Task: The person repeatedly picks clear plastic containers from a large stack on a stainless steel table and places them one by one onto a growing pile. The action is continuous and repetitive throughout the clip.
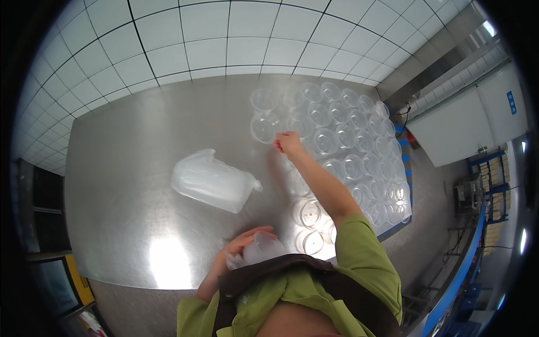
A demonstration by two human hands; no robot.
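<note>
Right hand [288, 142] pinches a clear plastic cup [264, 128] on the steel table [140, 135]; left hand [242, 245] grips a stack of cups [261, 249].

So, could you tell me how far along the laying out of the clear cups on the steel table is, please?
Done: rows of clear cups already cover the right part of the steel table. In hand: the right hand is at a cup on the array's left edge, while the left hand holds a stack of cups near the body. Left: that stack, and apparently the plastic bag.
</note>
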